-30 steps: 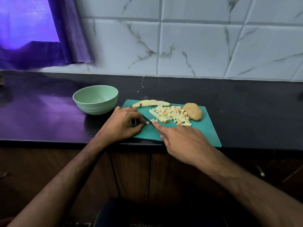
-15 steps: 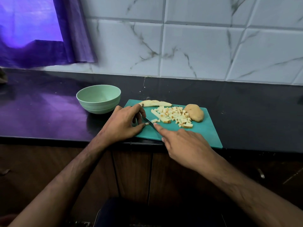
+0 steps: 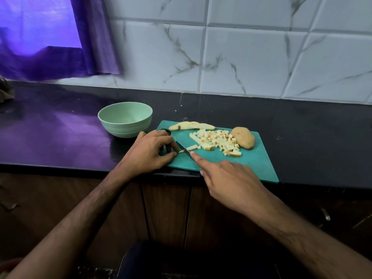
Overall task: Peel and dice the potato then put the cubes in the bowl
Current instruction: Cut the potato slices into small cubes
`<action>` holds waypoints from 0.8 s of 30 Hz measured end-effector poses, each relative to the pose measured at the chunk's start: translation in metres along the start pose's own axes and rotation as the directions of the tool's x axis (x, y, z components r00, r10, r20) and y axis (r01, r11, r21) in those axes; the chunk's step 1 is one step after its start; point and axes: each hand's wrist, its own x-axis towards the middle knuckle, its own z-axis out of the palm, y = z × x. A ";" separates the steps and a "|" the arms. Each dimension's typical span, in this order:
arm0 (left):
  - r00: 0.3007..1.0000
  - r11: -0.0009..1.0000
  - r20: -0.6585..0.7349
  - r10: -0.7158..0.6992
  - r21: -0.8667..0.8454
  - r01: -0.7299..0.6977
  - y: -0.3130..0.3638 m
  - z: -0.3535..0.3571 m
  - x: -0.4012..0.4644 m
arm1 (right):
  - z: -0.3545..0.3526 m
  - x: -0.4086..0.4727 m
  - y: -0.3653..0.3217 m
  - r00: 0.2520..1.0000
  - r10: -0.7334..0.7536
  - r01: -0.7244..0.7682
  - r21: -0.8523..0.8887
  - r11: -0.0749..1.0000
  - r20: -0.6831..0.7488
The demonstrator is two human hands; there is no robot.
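at frame centre the left hand (image 3: pixel 149 153) pinches a potato strip (image 3: pixel 189 148) on the cutting board (image 3: pixel 259 164), its long axis running right. the right hand (image 3: pixel 227 178) holds the knife (image 3: pixel 184 149) across it; cubes (image 3: pixel 219 140) upper right, bowl (image 3: pixel 125 119) upper left.

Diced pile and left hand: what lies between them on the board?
In the head view, the knife blade and a short potato strip lie between the left hand and the diced pile.

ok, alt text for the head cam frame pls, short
A person's right hand holds a knife across a potato strip that the left hand steadies on a teal cutting board. Diced potato cubes, slices and a potato piece lie behind; an empty green bowl stands left.
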 end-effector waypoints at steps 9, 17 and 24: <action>0.998 0.997 0.000 -0.056 -0.056 0.056 0.000 0.000 0.001 | -0.012 0.005 0.007 1.000 -0.016 0.016 0.059 0.998 0.004; 0.999 0.991 0.009 -0.040 -0.125 0.041 -0.001 -0.001 0.003 | 0.003 -0.001 0.005 0.999 -0.045 0.045 0.053 0.998 -0.007; 0.999 0.994 0.009 -0.044 -0.105 0.045 -0.001 -0.001 0.001 | -0.014 0.012 0.033 0.996 -0.073 0.045 0.428 0.903 0.049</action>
